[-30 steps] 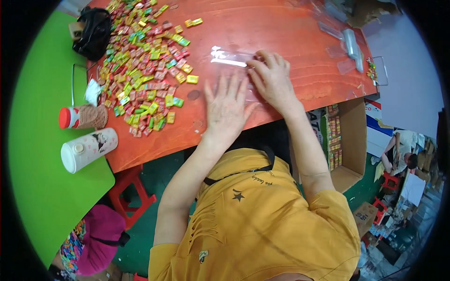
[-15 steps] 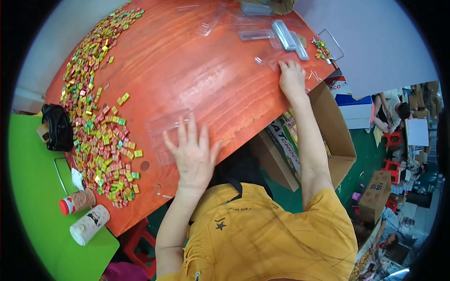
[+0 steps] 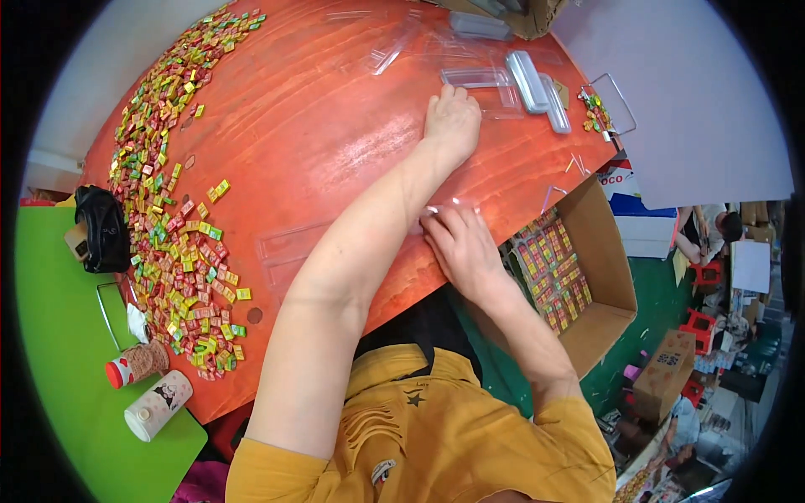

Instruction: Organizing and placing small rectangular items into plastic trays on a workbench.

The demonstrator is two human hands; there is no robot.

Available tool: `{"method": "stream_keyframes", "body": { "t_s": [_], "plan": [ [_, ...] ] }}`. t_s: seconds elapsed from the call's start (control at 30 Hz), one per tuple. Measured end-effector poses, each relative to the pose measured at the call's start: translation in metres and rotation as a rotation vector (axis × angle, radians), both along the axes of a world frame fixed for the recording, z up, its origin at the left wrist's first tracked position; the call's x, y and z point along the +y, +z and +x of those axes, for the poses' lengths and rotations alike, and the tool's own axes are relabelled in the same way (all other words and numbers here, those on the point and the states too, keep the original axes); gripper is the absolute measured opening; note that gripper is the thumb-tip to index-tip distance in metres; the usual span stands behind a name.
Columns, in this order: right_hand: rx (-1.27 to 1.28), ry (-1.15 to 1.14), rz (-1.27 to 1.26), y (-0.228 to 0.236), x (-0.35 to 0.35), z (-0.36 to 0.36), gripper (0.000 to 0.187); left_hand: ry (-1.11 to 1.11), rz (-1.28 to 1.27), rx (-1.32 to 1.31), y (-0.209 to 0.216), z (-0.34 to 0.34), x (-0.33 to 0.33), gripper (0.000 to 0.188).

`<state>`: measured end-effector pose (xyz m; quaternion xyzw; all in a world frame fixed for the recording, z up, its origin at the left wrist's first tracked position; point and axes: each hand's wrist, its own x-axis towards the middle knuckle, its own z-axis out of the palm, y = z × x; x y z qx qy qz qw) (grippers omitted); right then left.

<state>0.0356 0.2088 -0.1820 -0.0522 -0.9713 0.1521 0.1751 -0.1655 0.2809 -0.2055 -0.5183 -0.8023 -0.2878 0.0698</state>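
My left hand (image 3: 453, 126) reaches across to the middle right of the red table (image 3: 335, 101), its fingers curled at the near end of a clear plastic tray (image 3: 478, 78). Its fingertips are partly hidden, so what they pinch cannot be seen. My right hand (image 3: 463, 251) is by the near table edge, bent fingers closed on a clear plastic piece (image 3: 426, 220). Another clear plastic tray (image 3: 289, 243) lies flat, partly under my left forearm. Many small red, yellow and green wrapped candies (image 3: 197, 293) are spread along the left side.
Stacked clear trays (image 3: 527, 81) lie at the far right, near a few candies (image 3: 595, 113). An open cardboard box (image 3: 599, 277) with packed candies stands by the right edge. A black pouch (image 3: 102, 228), a jar (image 3: 138, 363) and a white bottle (image 3: 159, 405) are left.
My left hand has moved from the tray near the front edge to the far right trays, crossing over. My right hand has drawn back from there to the near edge and now grips clear plastic.
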Motion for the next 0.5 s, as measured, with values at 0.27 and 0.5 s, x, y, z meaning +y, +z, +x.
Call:
{"method": "stream_keyframes", "body": {
  "t_s": [0.27,0.5],
  "plan": [
    [0.019,-0.107,0.011,0.004,0.037,0.011,0.026,0.01,-0.339,-0.213,0.041,-0.054,-0.071,0.026],
    [0.033,0.091,0.057,-0.007,0.02,-0.102,0.025,0.165,-0.362,-0.395,0.044,-0.138,-0.234,0.036]
  ]
}}
